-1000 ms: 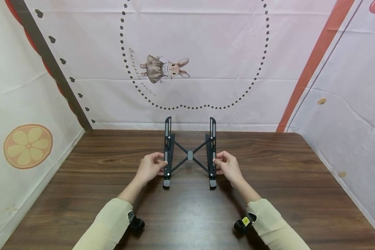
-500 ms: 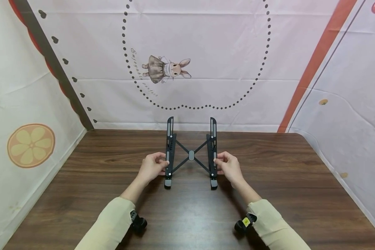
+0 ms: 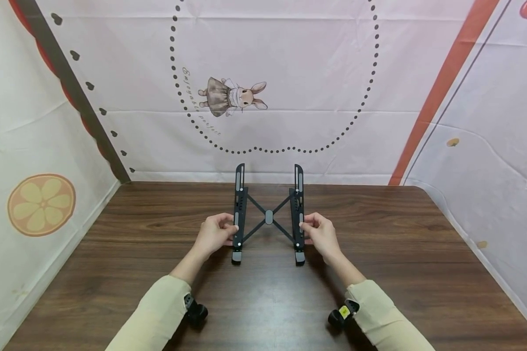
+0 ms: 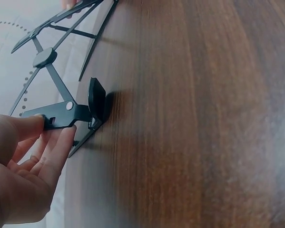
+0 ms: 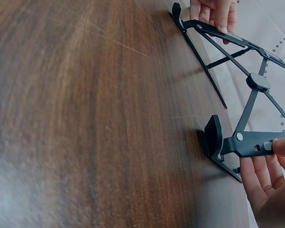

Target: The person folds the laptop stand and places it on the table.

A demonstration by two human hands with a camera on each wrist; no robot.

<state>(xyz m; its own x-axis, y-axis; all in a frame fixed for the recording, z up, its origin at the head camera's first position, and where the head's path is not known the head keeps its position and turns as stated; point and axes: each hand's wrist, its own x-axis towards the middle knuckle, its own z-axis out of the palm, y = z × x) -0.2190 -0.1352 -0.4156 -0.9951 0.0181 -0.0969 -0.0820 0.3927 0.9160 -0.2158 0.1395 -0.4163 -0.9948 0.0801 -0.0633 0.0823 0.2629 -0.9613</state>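
A black folding laptop stand (image 3: 269, 217) stands unfolded on the wooden table, its two side rails joined by an X-shaped brace with a grey oval hub. My left hand (image 3: 214, 233) pinches the lower part of the left rail (image 4: 61, 114), thumb on top and fingers beneath. On the other side my right hand (image 3: 323, 235) grips the right rail (image 5: 256, 144) the same way. Both rails slope up toward the back, and their bases lie on the table. At the near ends, small lips (image 5: 213, 135) with grey pads stick up.
The dark wood table (image 3: 263, 302) reaches back to a white printed cloth (image 3: 290, 87) hung behind it. More cloth hangs at the left (image 3: 9, 146) and right sides. A small black camera (image 3: 195, 312) is strapped at each wrist.
The left rail has come slightly inward, toward the right one, with my left hand on it. My right hand keeps its hold almost unmoved.
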